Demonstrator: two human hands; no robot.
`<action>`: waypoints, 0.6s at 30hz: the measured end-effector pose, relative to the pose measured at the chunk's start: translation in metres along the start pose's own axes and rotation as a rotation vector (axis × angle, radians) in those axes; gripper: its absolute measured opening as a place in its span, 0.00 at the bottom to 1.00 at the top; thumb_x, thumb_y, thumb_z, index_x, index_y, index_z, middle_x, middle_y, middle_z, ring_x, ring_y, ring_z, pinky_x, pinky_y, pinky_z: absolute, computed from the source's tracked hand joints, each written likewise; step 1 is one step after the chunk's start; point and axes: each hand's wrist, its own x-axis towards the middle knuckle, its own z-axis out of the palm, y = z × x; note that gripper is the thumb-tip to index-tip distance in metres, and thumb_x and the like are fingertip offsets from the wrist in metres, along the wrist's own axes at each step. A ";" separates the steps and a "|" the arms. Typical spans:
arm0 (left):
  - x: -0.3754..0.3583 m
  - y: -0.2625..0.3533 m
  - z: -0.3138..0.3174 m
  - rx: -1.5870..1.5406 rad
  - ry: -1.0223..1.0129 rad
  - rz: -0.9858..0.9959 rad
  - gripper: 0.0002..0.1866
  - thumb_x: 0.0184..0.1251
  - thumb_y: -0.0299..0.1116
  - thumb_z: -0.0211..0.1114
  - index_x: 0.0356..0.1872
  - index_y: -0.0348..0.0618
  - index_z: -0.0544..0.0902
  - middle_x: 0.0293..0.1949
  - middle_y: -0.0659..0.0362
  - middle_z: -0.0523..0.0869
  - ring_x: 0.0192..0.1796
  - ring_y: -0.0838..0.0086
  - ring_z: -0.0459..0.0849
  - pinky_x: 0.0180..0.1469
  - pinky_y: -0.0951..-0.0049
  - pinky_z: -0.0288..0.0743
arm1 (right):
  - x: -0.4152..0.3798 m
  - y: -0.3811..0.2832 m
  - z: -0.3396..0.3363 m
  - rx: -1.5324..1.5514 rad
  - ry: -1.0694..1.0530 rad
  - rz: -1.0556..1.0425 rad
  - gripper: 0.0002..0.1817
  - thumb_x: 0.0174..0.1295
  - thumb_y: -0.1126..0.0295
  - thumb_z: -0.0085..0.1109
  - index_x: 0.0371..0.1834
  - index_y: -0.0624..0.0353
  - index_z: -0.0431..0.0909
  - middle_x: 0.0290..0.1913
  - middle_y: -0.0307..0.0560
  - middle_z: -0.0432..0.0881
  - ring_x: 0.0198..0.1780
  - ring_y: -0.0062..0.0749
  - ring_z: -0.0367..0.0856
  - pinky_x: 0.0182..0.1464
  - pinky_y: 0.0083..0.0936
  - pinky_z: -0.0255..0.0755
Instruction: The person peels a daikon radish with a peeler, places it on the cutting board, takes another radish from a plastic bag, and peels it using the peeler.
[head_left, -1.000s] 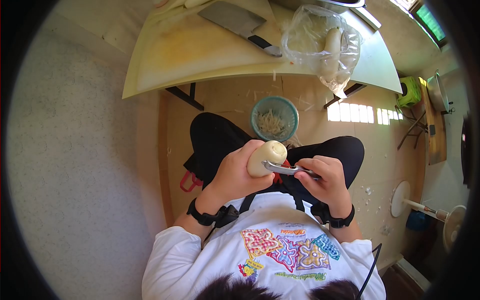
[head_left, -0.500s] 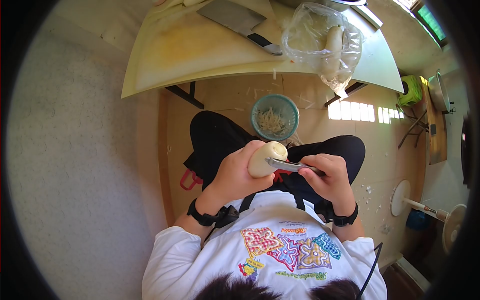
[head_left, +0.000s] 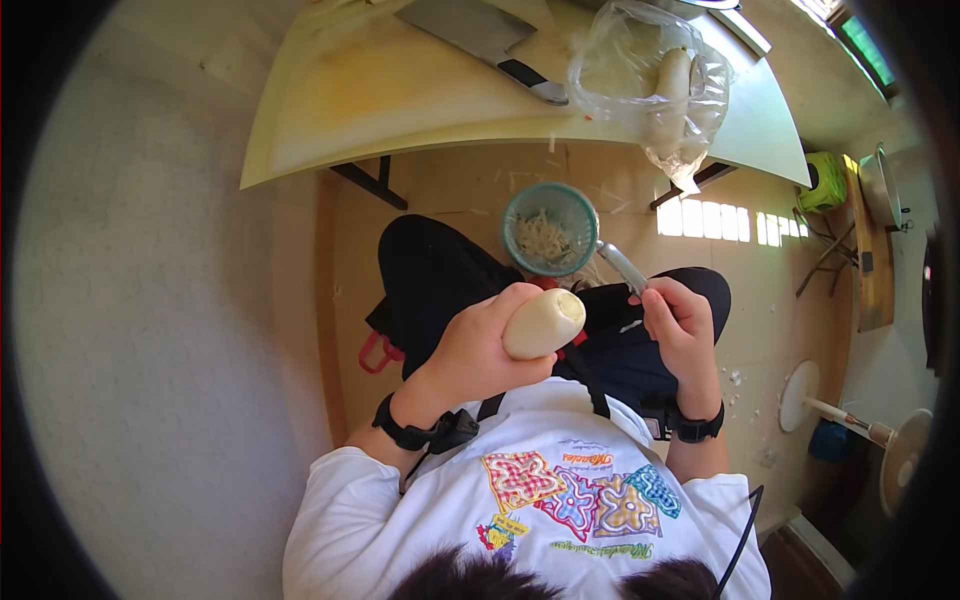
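Observation:
My left hand [head_left: 488, 345] is wrapped round a pale, peeled radish-like vegetable [head_left: 545, 325], its cut end facing up and away from me. Off to the right, my right hand [head_left: 677, 325] grips a silver peeler [head_left: 622, 268] by its handle, with the metal head pointing forward and left. The peeler is apart from the vegetable. Beyond my hands, a teal bin [head_left: 511, 243] on the floor holds pale peelings [head_left: 541, 238].
A cleaver [head_left: 480, 38] lies on the table [head_left: 340, 130] ahead, left of a clear plastic bag [head_left: 610, 75] with long white vegetables [head_left: 668, 100] inside. Scraps lie on the floor. A white fan [head_left: 905, 460] stands at the right, near a wooden board [head_left: 876, 260].
My right hand has moved the peeler away from the vegetable, to the right and forward, and turned it. My left hand has shifted the vegetable slightly to the right and tilted it.

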 end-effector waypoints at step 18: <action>0.001 0.014 -0.008 0.291 -0.019 -0.049 0.28 0.42 0.34 0.77 0.50 0.47 0.80 0.39 0.52 0.87 0.42 0.56 0.87 0.43 0.63 0.81 | 0.011 -0.047 -0.004 -0.597 -0.281 -0.605 0.17 0.42 0.58 0.82 0.28 0.54 0.85 0.16 0.40 0.75 0.18 0.34 0.74 0.21 0.28 0.62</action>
